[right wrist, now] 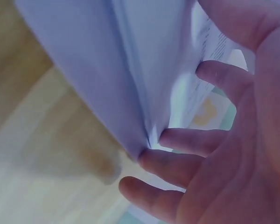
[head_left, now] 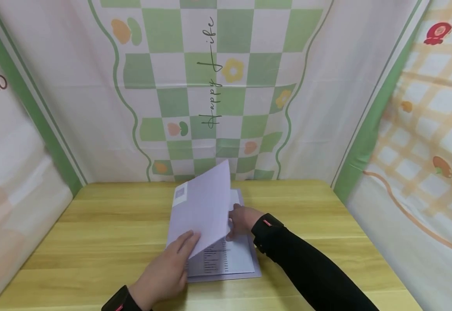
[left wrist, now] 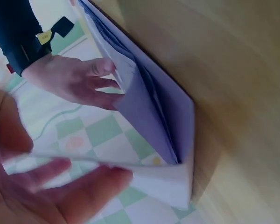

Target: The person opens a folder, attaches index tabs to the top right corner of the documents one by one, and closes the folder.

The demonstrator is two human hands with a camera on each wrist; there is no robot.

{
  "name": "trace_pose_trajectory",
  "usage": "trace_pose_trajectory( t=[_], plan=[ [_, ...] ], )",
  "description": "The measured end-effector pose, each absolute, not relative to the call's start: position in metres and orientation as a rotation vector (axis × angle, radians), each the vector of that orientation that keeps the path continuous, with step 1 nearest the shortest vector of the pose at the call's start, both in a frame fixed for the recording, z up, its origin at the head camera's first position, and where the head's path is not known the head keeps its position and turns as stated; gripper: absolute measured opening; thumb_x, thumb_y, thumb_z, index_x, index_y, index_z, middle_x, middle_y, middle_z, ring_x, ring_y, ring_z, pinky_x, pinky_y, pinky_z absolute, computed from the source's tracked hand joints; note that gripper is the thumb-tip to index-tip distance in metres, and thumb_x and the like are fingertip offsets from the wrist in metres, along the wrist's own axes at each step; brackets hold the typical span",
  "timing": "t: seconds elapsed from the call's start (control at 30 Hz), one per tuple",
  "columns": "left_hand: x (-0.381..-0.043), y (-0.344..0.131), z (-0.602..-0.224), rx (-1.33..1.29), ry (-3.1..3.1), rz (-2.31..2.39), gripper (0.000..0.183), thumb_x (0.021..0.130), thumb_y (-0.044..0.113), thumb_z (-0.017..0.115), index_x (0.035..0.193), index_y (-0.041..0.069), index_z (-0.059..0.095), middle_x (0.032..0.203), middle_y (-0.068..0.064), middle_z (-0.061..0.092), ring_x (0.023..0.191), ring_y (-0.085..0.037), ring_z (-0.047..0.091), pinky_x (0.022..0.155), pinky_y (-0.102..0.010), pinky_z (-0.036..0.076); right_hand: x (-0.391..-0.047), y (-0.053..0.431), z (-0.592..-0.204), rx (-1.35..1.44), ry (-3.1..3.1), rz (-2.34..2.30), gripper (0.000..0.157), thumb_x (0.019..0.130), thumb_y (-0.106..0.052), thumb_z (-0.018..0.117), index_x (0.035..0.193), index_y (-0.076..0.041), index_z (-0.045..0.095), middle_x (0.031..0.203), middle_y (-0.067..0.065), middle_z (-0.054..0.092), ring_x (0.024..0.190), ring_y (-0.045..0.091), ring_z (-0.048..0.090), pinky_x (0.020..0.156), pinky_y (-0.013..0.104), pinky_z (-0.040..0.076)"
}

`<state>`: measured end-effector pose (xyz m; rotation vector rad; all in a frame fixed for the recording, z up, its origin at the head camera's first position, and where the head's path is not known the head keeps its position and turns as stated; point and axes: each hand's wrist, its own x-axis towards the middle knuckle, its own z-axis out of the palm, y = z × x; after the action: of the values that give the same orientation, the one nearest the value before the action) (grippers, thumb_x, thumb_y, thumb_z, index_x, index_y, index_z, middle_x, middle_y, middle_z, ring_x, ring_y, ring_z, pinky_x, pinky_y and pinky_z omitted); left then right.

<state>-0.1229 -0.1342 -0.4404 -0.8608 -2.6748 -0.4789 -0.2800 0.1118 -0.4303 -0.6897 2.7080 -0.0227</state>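
Observation:
A lavender folder (head_left: 202, 207) with a small white label on its cover lies partly opened on the table, its cover raised at an angle. Inside are white printed sheets (head_left: 214, 261). My left hand (head_left: 167, 270) holds the cover near its lower left edge; the left wrist view has the thumb and fingers on opposite sides of that edge. At the folder's right side, my right hand (head_left: 242, 219) reaches in beside the sheets. Its fingers (right wrist: 177, 168) are spread, tips touching the edges of folder and paper. The raised cover hides part of this hand in the head view.
The wooden table (head_left: 105, 224) extends on both sides of the folder. Behind it hangs a green-and-white checked cloth (head_left: 233, 43), and patterned fabric (head_left: 416, 142) encloses the right side. A black sleeve (head_left: 311, 263) covers the right forearm.

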Motion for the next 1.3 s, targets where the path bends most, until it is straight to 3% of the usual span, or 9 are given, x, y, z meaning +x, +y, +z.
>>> trace_pose_trajectory(
  t=[0.13,0.3,0.57,0.7,0.8,0.9,1.0,1.07,1.3],
  plan=[
    [-0.119,-0.135,-0.44,-0.697,-2.626,-0.571,0.076,0.083,-0.001,0.055,0.155,0.004,0.029,0.142,-0.016,0.049,0.124,-0.028,0.054,0.096,-0.042,0.048,-0.28,0.108,-0.434,-0.559,2.744,-0.076,0.079,0.071,-0.048,0.088,0.142,-0.034,0.055,0.139,0.016,0.048,0.097,0.025,0.056,0.082,0.044,0.049],
    [-0.117,-0.142,-0.441,-0.511,-2.62,-0.694,0.074,0.084,0.0,0.059,0.152,0.0,0.031,0.13,-0.016,0.058,0.101,-0.023,0.065,0.076,-0.038,0.056,-0.287,0.114,-0.442,-0.557,2.735,-0.083,0.079,0.071,-0.047,0.089,0.141,-0.037,0.054,0.132,0.015,0.05,0.088,0.023,0.055,0.078,0.041,0.048],
    [-0.114,-0.166,-0.419,-0.246,-2.457,-1.109,0.082,0.08,-0.004,0.064,0.152,0.005,0.025,0.116,-0.023,0.059,0.077,-0.026,0.066,0.053,-0.026,0.052,-0.292,0.119,-0.445,-0.511,2.694,-0.12,0.081,0.069,-0.046,0.089,0.142,-0.036,0.053,0.137,0.018,0.046,0.093,0.028,0.054,0.083,0.046,0.047],
    [-0.115,-0.19,-0.408,-0.315,-2.204,-1.063,0.096,0.075,-0.009,0.063,0.157,0.008,0.016,0.12,-0.026,0.053,0.075,-0.021,0.06,0.054,-0.02,0.051,-0.291,0.12,-0.442,-0.528,2.687,-0.11,0.081,0.071,-0.046,0.088,0.143,-0.035,0.052,0.132,0.016,0.047,0.091,0.027,0.054,0.082,0.044,0.047],
    [-0.121,-0.204,-0.4,-0.356,-2.05,-0.87,0.084,0.073,0.0,0.057,0.151,0.001,0.024,0.129,-0.029,0.044,0.09,-0.023,0.054,0.07,-0.015,0.046,-0.292,0.123,-0.439,-0.514,2.681,-0.124,0.081,0.071,-0.046,0.088,0.144,-0.035,0.052,0.135,0.018,0.045,0.096,0.028,0.053,0.084,0.046,0.047],
    [-0.129,-0.21,-0.393,-0.357,-1.875,-0.646,0.071,0.067,0.007,0.055,0.136,-0.005,0.039,0.138,-0.03,0.032,0.112,-0.038,0.042,0.097,-0.031,0.035,-0.295,0.126,-0.436,-0.508,2.687,-0.129,0.082,0.072,-0.046,0.088,0.144,-0.035,0.051,0.136,0.018,0.044,0.098,0.03,0.053,0.083,0.047,0.047],
    [-0.132,-0.214,-0.389,-0.296,-1.797,-0.455,0.052,0.065,0.005,0.054,0.115,-0.005,0.055,0.145,-0.026,0.03,0.131,-0.051,0.024,0.1,-0.059,0.018,-0.3,0.127,-0.434,-0.511,2.703,-0.121,0.082,0.072,-0.048,0.087,0.145,-0.037,0.051,0.133,0.015,0.044,0.099,0.031,0.05,0.081,0.046,0.046],
    [-0.132,-0.217,-0.388,-0.24,-1.803,-0.332,0.038,0.065,0.003,0.054,0.103,-0.004,0.061,0.147,-0.022,0.034,0.136,-0.052,0.019,0.095,-0.07,0.012,-0.302,0.128,-0.435,-0.511,2.715,-0.102,0.083,0.072,-0.05,0.087,0.145,-0.039,0.05,0.132,0.014,0.044,0.101,0.031,0.049,0.079,0.046,0.046],
    [-0.131,-0.237,-0.393,-0.12,-1.998,-0.121,0.024,0.075,0.005,0.049,0.095,-0.005,0.06,0.145,-0.027,0.038,0.136,-0.052,0.023,0.099,-0.07,0.011,-0.303,0.127,-0.434,-0.469,2.691,-0.115,0.085,0.072,-0.051,0.086,0.148,-0.042,0.046,0.14,0.013,0.04,0.109,0.032,0.046,0.083,0.048,0.045]
  ],
)
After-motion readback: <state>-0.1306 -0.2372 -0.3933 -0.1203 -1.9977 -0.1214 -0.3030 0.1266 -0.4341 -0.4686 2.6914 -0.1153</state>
